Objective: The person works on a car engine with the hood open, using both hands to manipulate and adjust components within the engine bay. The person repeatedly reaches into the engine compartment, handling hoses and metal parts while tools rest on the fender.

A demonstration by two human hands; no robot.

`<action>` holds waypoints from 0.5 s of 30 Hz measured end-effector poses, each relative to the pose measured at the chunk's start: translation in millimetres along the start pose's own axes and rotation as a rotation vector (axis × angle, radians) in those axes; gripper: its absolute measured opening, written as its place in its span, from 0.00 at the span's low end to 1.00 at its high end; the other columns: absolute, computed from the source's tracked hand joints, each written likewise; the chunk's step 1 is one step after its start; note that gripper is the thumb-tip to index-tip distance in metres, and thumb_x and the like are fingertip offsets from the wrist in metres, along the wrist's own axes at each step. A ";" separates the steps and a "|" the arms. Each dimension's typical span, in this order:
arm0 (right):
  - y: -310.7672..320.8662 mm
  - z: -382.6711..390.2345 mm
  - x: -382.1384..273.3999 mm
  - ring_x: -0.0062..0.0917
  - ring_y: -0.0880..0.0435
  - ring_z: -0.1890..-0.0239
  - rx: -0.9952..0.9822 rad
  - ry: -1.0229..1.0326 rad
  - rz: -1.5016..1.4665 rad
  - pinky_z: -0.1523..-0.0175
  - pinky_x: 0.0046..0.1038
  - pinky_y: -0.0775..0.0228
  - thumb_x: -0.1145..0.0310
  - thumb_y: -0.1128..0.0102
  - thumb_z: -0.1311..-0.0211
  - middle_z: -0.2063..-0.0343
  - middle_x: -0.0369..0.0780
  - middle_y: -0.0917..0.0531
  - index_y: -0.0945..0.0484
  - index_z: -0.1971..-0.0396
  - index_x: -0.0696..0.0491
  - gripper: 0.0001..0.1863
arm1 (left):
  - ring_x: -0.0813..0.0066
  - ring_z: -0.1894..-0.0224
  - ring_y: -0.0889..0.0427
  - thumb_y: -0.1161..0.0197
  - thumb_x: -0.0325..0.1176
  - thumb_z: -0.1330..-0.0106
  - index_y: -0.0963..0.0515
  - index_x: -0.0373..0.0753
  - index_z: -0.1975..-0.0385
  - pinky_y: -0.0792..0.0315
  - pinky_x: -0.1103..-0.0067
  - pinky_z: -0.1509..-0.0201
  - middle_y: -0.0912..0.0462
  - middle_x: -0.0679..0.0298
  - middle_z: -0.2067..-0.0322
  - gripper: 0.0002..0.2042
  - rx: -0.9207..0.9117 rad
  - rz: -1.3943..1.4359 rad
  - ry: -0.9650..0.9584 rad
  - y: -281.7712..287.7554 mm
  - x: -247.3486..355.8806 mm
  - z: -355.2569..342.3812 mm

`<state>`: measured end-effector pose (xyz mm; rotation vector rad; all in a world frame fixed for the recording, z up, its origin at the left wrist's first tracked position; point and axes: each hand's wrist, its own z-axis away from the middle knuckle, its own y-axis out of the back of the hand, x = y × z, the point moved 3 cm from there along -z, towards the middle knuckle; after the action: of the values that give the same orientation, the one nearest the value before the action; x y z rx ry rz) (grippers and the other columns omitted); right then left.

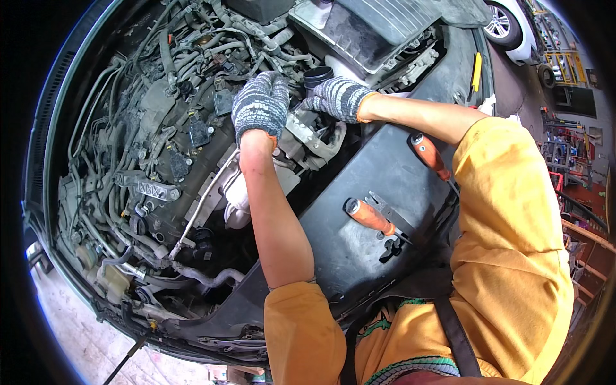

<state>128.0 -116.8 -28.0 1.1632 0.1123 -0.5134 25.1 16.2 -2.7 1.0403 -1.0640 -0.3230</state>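
Pointing upward: black tube point(317, 77), axis near-upright

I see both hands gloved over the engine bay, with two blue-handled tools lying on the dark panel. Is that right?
Not quite: in the head view, the nearer tool and the farther tool are orange-handled, not blue-handled. Both lie on the dark panel, and the left hand and right hand are gloved over the engine bay.
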 end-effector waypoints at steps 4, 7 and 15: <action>-12.3 -8.5 12.5 0.45 0.20 0.66 0.209 0.191 0.048 0.59 0.42 0.29 0.57 0.57 0.32 0.71 0.51 0.19 0.19 0.67 0.57 0.21 | 0.53 0.50 0.23 0.49 0.45 0.33 0.23 0.38 0.54 0.31 0.66 0.45 0.21 0.50 0.55 0.18 0.015 0.033 -0.036 -2.9 0.0 -0.5; -13.2 -19.6 7.4 0.44 0.19 0.65 0.158 0.120 0.134 0.61 0.41 0.28 0.62 0.57 0.34 0.69 0.49 0.19 0.19 0.63 0.54 0.16 | 0.53 0.54 0.22 0.48 0.42 0.34 0.21 0.39 0.59 0.29 0.65 0.49 0.19 0.51 0.59 0.15 0.050 0.029 -0.073 -6.3 -3.5 -1.0; -7.6 -30.3 4.6 0.44 0.19 0.64 0.084 0.030 0.137 0.59 0.41 0.28 0.59 0.57 0.33 0.67 0.50 0.18 0.19 0.60 0.52 0.18 | 0.53 0.56 0.21 0.49 0.41 0.34 0.21 0.39 0.59 0.29 0.66 0.50 0.18 0.51 0.60 0.14 0.045 0.025 -0.034 -3.0 -2.1 -0.9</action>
<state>134.1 -93.3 -48.4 1.2515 0.0373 -0.3826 25.5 16.7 -6.4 1.0642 -1.1186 -0.2991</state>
